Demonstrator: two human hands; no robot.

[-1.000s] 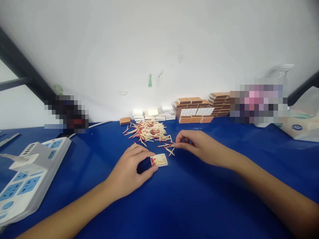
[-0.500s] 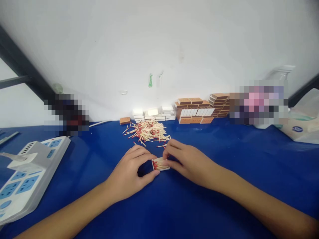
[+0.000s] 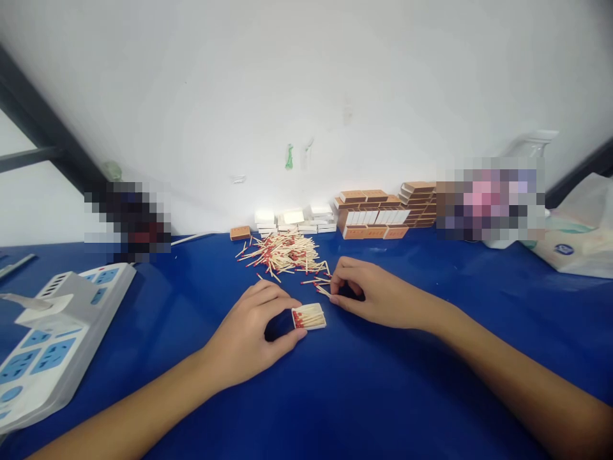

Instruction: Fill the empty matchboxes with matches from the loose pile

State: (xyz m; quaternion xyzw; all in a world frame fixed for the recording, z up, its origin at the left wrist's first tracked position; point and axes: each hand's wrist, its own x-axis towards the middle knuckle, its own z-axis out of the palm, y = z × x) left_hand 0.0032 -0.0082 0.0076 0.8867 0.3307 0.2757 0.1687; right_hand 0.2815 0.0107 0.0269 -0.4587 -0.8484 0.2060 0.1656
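My left hand (image 3: 261,326) grips the left end of a small white matchbox tray (image 3: 322,326) between thumb and fingers, on the blue table. Red-headed matches (image 3: 306,315) lie side by side in the tray, heads toward my left hand. To the right and slightly beyond it, my right hand (image 3: 361,289) pinches the tail of a match (image 3: 322,291), whose red head points left. A few other loose matches (image 3: 313,282) lie close to those fingertips. Behind them spreads a large heap of matches (image 3: 287,250).
White trays (image 3: 297,220) are stacked against the wall, with one brown matchbox (image 3: 240,232) to their left. Stacked matchboxes (image 3: 373,217) stand to the right. A white power strip (image 3: 62,345) sits at left, and a plastic-wrapped pack (image 3: 575,239) lies at far right.
My right hand has moved from the tray rightward and away from me, to a loose match beside the heap. My left hand stays on the tray, whose matches now show fully.
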